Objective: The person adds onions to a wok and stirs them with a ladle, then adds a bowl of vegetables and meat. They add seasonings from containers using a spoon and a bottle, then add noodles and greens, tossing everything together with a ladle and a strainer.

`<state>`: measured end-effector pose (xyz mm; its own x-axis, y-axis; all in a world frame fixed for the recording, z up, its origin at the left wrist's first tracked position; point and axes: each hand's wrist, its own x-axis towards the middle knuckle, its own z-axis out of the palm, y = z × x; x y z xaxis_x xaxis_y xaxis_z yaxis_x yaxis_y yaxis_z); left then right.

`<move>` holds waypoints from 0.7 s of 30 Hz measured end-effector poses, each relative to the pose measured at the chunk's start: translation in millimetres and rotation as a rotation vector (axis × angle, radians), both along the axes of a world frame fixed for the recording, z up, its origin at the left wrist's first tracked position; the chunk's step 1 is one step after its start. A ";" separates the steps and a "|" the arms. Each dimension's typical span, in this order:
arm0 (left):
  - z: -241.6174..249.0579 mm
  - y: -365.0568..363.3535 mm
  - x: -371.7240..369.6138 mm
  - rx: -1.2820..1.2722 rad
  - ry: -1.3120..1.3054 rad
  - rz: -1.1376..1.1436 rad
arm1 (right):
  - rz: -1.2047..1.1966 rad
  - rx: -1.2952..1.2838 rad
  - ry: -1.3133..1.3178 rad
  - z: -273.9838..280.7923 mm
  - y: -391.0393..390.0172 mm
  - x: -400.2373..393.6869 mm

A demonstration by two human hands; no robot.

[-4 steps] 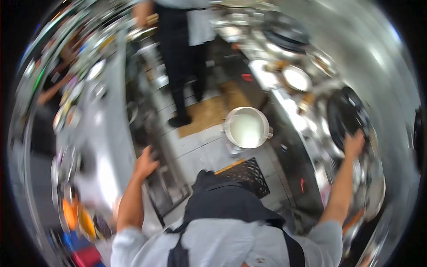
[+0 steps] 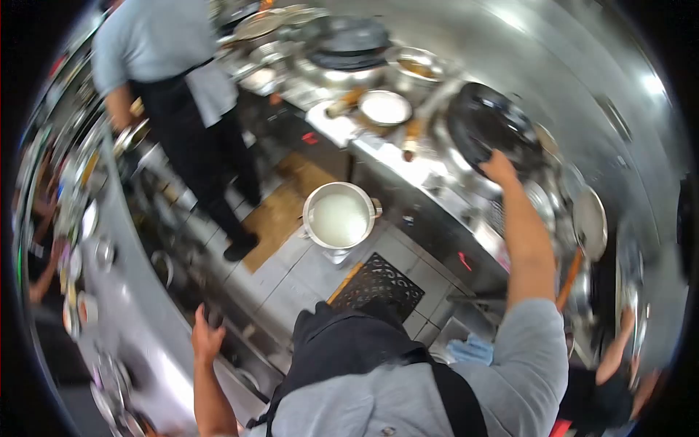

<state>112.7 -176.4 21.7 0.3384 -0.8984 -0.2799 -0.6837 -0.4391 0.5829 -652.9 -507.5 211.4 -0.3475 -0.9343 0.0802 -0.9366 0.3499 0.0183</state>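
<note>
At right, the black pan [image 2: 484, 120] lies just beyond the right hand [image 2: 499, 169], its long axis running far-left to near-right; blur hides whether those fingers clamp its near rim. Well apart, at left, the left hand [image 2: 207, 335] has its fingers spread.

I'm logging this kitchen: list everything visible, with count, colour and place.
Counters: 2, silvery, left and right
Black pan: 1, black, right counter
Pot: 1, pale, mid-aisle
Openwork mat: 1, black, floor
Flat sheet: 1, tan, floor
Dish: 1, white, right counter
Handled pan: 1, pale, right side
Cloth: 1, blue, lower right
Other cookware: many, silvery, right counter
Small dishes: several, mixed, left counter
Co-worker: 1, grey and black, upper left
Other people: count unclear, dark clothing, edges
Right hand: 1, bare, at black pan's rim
Left hand: 1, bare, by left counter
</note>
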 end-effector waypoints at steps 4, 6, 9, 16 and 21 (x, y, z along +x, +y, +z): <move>8.5 -7.7 48.5 -0.037 -0.271 -0.091 | -0.104 -0.160 -0.103 -25.7 -5.4 64.0; 10.4 -8.5 52.3 -0.030 -0.262 -0.084 | -0.088 -0.054 -0.096 -39.7 -15.3 65.7; 9.6 -4.6 61.7 -0.072 -0.269 -0.082 | -0.145 -0.102 -0.136 -59.1 -12.5 85.4; 7.2 -5.4 61.5 -0.092 -0.269 -0.042 | -0.014 -0.201 -0.034 -76.4 44.1 120.3; -5.7 1.8 79.4 -0.188 -0.260 -0.090 | 0.192 -0.212 0.027 -129.0 117.5 171.3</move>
<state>192.1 -174.6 16.0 0.2942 -0.9555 -0.0212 -0.8514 -0.2721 0.4485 -481.6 -390.0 82.4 -0.1608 -0.9442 0.2874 -0.9863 0.1648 -0.0102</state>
